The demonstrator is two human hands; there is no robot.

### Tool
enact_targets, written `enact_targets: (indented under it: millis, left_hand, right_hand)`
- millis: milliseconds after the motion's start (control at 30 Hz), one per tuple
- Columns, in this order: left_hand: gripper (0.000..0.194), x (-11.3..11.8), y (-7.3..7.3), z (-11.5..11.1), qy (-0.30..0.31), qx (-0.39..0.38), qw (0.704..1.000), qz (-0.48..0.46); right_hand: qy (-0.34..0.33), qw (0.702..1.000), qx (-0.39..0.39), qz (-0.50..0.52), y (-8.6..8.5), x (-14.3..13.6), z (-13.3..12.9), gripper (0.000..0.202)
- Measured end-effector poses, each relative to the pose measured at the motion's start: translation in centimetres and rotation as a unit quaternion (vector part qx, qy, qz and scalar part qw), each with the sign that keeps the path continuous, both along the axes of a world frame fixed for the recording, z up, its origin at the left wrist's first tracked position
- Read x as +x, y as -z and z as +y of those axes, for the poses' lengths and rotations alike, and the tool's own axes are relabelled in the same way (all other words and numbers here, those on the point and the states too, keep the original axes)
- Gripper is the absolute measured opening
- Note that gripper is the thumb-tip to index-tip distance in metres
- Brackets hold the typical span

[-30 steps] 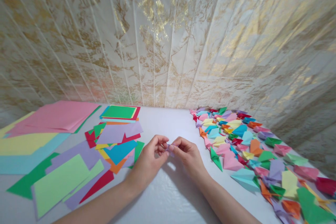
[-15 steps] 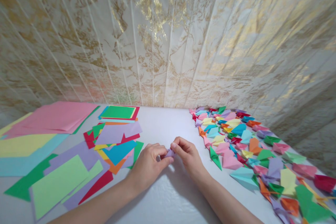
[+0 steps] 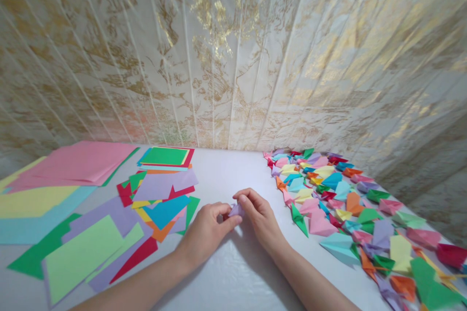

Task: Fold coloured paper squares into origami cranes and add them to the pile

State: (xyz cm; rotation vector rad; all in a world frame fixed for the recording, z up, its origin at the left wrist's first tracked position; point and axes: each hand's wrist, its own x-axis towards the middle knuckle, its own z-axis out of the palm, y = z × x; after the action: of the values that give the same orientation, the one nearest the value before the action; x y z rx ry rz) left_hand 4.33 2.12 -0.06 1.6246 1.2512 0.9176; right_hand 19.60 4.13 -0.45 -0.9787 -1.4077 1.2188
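Note:
A small piece of folded purple paper [image 3: 236,210] sits between my two hands above the middle of the white table. My left hand [image 3: 208,229] pinches it between thumb and fingers from the left. My right hand [image 3: 260,215] is closed at the paper's right side, thumb and bent index finger against it. Part of the paper is hidden behind the fingers, so its full shape does not show.
Loose coloured paper pieces [image 3: 102,243] lie left of my hands, with large pink sheets [image 3: 80,163] behind and a small stack topped by green paper [image 3: 164,156]. Many folded paper figures [image 3: 332,204] cover the right side. A gold-patterned curtain [image 3: 226,58] hangs at the back.
My right hand's fingers have shifted slightly up and to the left over the purple paper, and more of the paper shows. My left hand has stayed nearly in place.

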Motion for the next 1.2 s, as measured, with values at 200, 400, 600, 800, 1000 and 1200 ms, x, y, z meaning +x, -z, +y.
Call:
enact_targets:
  millis: [200,400,600,800,1000,1200]
  left_hand:
    - [0.035,-0.2,0.0,0.6,-0.001,-0.013,0.999,-0.033]
    - [0.024,-0.3,0.0,0.4,0.002,-0.006,0.999,-0.050]
    - [0.021,-0.5,0.0,0.5,-0.020,0.006,0.999,-0.047]
    - [0.025,-0.5,0.0,0.6,-0.019,0.005,0.999,-0.043]
    - [0.024,-0.5,-0.1,0.5,-0.022,-0.001,0.998,-0.050]
    - [0.023,-0.6,0.5,0.7,-0.029,-0.001,0.998,-0.060]
  right_hand:
    - [0.042,0.997,0.052,0.035,0.4,0.2,0.2,0.018]
    - [0.029,0.997,0.031,0.069,0.3,0.1,0.2,0.021]
    - [0.007,0.999,0.025,-0.023,-0.1,0.5,0.2,0.028]
    - [0.015,0.996,0.077,-0.052,-0.4,0.6,0.2,0.023]
    - [0.030,0.985,0.133,-0.108,-0.7,0.5,0.0,0.014]
    - [0.020,0.972,0.180,-0.147,-1.0,0.7,-0.1,0.011]
